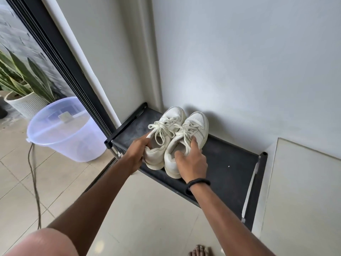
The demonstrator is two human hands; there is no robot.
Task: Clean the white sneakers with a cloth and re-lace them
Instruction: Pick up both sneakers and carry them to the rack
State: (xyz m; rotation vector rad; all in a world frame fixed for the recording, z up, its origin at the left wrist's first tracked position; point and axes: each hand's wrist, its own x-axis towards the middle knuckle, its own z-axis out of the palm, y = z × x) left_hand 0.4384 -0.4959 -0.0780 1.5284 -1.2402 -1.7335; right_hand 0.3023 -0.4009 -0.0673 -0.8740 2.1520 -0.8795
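Two white sneakers stand side by side on a black shoe rack (230, 163), toes toward the wall, laces threaded and loosely tied. My left hand (137, 150) grips the heel collar of the left sneaker (166, 130), thumb inside the opening. My right hand (192, 159) holds the right sneaker (193, 126), fingers curled over its collar and tongue. No cloth is in view.
A translucent plastic bucket (64, 130) stands on the tiled floor to the left, by a dark sliding-door frame (60, 52). A thin cable (34, 182) trails over the tiles. A potted plant (22, 89) is outside. White walls close the corner; a bare foot (200, 251) shows below.
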